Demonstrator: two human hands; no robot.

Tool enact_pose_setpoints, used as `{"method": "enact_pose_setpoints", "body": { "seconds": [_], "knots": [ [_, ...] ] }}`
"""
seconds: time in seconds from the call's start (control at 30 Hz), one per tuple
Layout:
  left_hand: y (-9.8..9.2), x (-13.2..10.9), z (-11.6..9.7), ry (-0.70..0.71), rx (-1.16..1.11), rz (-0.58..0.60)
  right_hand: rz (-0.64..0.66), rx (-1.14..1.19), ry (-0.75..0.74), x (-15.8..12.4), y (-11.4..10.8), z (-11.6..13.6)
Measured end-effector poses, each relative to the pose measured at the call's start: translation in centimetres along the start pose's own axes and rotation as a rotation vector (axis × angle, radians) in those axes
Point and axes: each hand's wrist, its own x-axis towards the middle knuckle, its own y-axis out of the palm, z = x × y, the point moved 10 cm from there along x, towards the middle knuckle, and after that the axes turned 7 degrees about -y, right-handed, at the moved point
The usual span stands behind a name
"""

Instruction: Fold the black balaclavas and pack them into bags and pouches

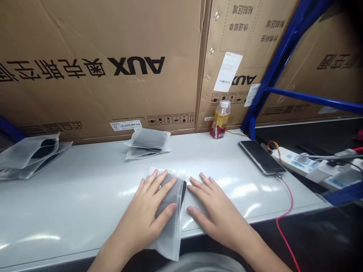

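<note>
Across the pale grey table (70, 196) lie two piles of frosted plastic bags (31, 156) (148, 143), then the open left hand (144, 211) flat on one frosted zip bag (170, 226) holding dark fabric, the open right hand (215, 215) just beside it, one capped yellow-labelled plastic bottle (220, 120), one black smartphone (261, 156) and one white power strip (295, 162).
</note>
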Motion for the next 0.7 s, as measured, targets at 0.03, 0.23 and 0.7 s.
{"method": "enact_pose_setpoints", "body": {
  "seconds": [0.03, 0.23, 0.7],
  "knots": [
    [-0.2, -0.1, -0.1, 0.008, 0.014, -0.020, -0.031, 0.029, -0.008, 0.0, -0.4, 0.1],
    [-0.9, -0.2, -1.8, 0.194, 0.019, -0.049, -0.044, 0.214, -0.318, -0.2, -1.7, 4.5],
    [-1.0, 0.0, -2.1, 0.249, -0.082, 0.054, -0.044, 0.074, -0.554, 0.1, -0.8, 7.1]
  ]
}}
